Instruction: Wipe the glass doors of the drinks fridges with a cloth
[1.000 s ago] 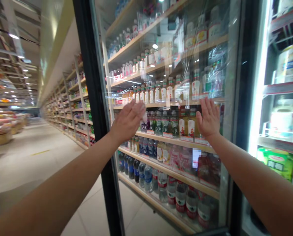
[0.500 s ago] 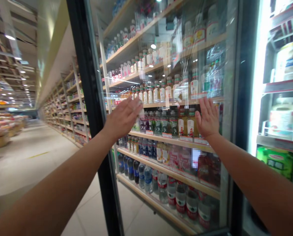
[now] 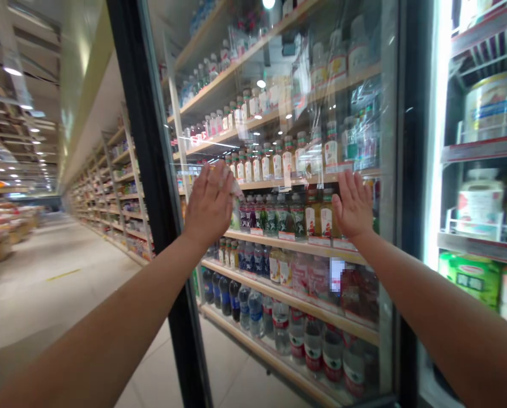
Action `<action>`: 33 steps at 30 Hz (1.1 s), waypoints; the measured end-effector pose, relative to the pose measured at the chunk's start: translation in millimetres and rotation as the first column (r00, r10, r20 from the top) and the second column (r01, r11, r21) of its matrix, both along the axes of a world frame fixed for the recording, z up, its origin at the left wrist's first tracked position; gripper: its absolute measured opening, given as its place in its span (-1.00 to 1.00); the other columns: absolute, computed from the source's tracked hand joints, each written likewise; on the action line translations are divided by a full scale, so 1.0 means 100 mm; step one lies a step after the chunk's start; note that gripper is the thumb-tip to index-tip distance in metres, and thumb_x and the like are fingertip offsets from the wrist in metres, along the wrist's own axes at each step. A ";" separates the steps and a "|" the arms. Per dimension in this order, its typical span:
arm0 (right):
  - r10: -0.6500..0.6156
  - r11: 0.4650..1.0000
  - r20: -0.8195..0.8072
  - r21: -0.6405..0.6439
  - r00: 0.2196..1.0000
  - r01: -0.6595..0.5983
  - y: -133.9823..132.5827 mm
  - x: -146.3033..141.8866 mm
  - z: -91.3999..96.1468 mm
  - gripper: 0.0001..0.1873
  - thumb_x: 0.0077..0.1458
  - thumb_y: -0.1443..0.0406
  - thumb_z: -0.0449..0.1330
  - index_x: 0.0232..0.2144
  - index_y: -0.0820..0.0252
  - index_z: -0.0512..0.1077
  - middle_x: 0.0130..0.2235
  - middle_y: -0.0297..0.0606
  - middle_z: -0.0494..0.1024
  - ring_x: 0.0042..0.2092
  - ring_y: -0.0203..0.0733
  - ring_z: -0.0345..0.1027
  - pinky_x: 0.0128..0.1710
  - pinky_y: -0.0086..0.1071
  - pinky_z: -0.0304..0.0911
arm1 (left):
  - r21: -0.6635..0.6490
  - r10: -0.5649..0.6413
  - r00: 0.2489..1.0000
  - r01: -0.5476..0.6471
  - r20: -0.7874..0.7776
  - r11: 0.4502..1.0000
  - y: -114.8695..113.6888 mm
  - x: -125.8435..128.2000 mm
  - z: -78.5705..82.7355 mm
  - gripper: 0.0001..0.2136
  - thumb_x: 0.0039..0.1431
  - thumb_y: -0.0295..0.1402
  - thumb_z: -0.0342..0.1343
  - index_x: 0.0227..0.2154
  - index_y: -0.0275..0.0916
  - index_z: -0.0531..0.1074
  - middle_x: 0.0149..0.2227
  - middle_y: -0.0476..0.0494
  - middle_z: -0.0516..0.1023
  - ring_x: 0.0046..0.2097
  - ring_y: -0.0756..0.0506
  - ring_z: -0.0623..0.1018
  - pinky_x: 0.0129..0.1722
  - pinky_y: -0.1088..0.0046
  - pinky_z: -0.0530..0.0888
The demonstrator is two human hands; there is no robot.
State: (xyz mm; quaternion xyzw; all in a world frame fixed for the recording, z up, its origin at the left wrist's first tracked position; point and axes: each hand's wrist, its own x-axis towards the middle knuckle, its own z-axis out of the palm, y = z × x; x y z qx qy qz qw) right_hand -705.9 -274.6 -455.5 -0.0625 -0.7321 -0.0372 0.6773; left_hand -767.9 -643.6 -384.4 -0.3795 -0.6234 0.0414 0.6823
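Note:
My left hand [image 3: 209, 203] lies over a crumpled white tissue [image 3: 237, 189], pressing it against the glass door [image 3: 139, 136] near its left side. Only an edge of the tissue shows past the fingers. Farther right, my right hand [image 3: 354, 205] rests palm-first on the same pane, with fingers stretched upward and nothing in it. The black-framed door stands swung out. Through the glass, shelves of bottled drinks [image 3: 287, 164] are visible, mixed with light reflections.
To the right is a lit fridge with a white tub [image 3: 491, 105] and a green carton [image 3: 469, 277] on its shelves. A tiled aisle [image 3: 79, 294] runs off to the left beside long stocked shelves [image 3: 117, 164].
My left hand has shifted slightly left and turned more upright on the glass, taking the tissue with it. My right hand keeps its place on the pane; the view has shifted slightly.

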 end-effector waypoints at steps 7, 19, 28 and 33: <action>0.014 1.000 -0.033 0.015 0.999 -0.013 -0.01 0.00 0.00 -0.36 0.43 0.07 -0.22 0.45 0.12 -0.04 0.45 -0.23 -0.01 0.48 -0.04 -0.20 0.43 0.06 -0.13 | -0.243 -0.002 1.000 -0.003 -0.020 0.970 0.07 0.02 0.00 -0.41 0.37 -0.43 0.07 0.40 -0.09 0.09 0.46 -0.14 0.03 0.47 -0.23 -0.03 0.43 0.02 0.13; 0.053 0.998 0.011 -0.028 0.999 -0.052 -0.05 0.04 0.02 -0.36 0.40 0.10 -0.18 0.45 0.09 -0.03 0.45 -0.22 -0.02 0.48 -0.02 -0.21 0.42 0.12 -0.12 | -0.371 0.054 0.998 -0.034 0.045 0.928 0.11 0.04 0.09 -0.39 0.41 -0.40 0.01 0.43 -0.04 -0.02 0.46 -0.14 0.01 0.48 -0.22 -0.06 0.44 0.01 0.04; 0.071 0.997 -0.044 0.018 0.996 -0.070 -0.10 0.09 0.05 -0.36 0.35 0.18 -0.09 0.41 0.23 0.08 0.41 -0.06 0.08 0.46 0.06 -0.16 0.40 0.13 -0.09 | -0.095 -0.113 0.990 0.120 0.081 0.988 0.24 -0.01 0.20 -0.33 0.37 -0.49 -0.06 0.47 -0.31 -0.17 0.46 -0.36 -0.02 0.48 -0.28 -0.09 0.45 0.01 0.07; 0.277 0.901 0.087 0.322 0.957 -0.290 -0.79 0.16 0.47 -0.48 0.32 0.32 -0.04 0.29 0.13 0.27 0.35 -0.19 0.23 0.40 -0.10 0.03 0.40 -0.03 0.04 | -0.111 -0.174 0.981 0.182 0.084 0.977 0.19 -0.01 0.15 -0.27 0.39 -0.48 -0.08 0.46 -0.23 -0.36 0.47 -0.32 -0.05 0.48 -0.19 -0.10 0.45 0.08 0.11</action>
